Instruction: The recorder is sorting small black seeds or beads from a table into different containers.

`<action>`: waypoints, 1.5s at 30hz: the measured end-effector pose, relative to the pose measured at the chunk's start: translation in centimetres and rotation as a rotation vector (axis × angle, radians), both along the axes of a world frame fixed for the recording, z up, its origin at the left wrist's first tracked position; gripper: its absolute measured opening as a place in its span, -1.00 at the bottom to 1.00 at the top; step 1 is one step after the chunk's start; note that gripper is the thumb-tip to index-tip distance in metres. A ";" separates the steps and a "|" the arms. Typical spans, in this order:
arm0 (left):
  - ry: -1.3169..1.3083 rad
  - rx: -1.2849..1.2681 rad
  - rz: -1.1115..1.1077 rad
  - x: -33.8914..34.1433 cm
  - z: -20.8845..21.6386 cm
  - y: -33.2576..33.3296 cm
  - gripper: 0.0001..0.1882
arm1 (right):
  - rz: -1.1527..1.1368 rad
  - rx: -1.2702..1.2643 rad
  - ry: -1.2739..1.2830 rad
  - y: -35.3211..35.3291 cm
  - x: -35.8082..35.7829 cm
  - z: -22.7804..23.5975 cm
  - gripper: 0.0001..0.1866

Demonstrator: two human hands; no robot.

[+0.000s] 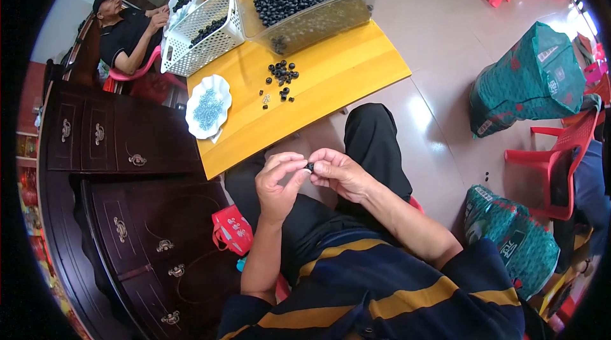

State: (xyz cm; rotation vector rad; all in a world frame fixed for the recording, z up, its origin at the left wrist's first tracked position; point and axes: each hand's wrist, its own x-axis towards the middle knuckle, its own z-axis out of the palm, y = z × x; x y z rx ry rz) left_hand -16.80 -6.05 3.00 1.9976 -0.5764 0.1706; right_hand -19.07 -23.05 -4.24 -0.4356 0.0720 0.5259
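Small black part [310,166] is up in the air over the lap, pinched between both hands, short of the bench [366,54]. Pale sliver at its lower edge: can't tell if that's a clear ring or a thumbnail.

Handling: I'd keep the part square, let one hand steady it while the other works, and press evenly along its axis. Fingertips hide most of it, so a slight tilt would be easy to miss. Working over the bench would catch drops better.

Pose: left hand [278,181] has thumb and index nearly closed on the part, other fingers curled loosely. Right hand [340,173] comes in from the opposite side, thumb and index pinching it too. Forearms angle inward.

Further out: loose black parts [284,73], clear rings [266,98], white scalloped dish [225,87], clear bin [331,14].
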 end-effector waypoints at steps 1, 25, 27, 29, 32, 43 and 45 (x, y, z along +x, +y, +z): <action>0.001 0.002 -0.003 0.0 0.1 0.0 -0.79 | -0.003 0.001 -0.011 0.0 0.1 0.0 -0.79; -0.006 0.053 0.001 -0.3 0.6 0.1 -0.77 | -0.030 -0.080 -0.055 0.1 0.1 -0.1 -0.76; 0.046 0.037 0.032 -0.5 0.5 0.1 -0.76 | -0.029 -0.079 -0.058 0.2 0.1 -0.1 -0.77; 0.035 0.034 0.027 -0.5 0.4 0.0 -0.76 | -0.040 -0.105 -0.051 0.3 0.1 0.0 -0.77; 0.022 0.026 0.014 -0.5 0.5 0.0 -0.76 | -0.033 -0.100 -0.022 0.3 0.0 -0.2 -0.76; 0.019 0.018 -0.022 -0.2 0.1 0.3 -0.75 | -0.026 -0.071 -0.033 0.2 0.0 -0.1 -0.75; 0.209 -0.042 -0.064 0.0 0.0 0.9 -0.77 | -0.025 -0.103 -0.047 0.1 0.1 0.0 -0.76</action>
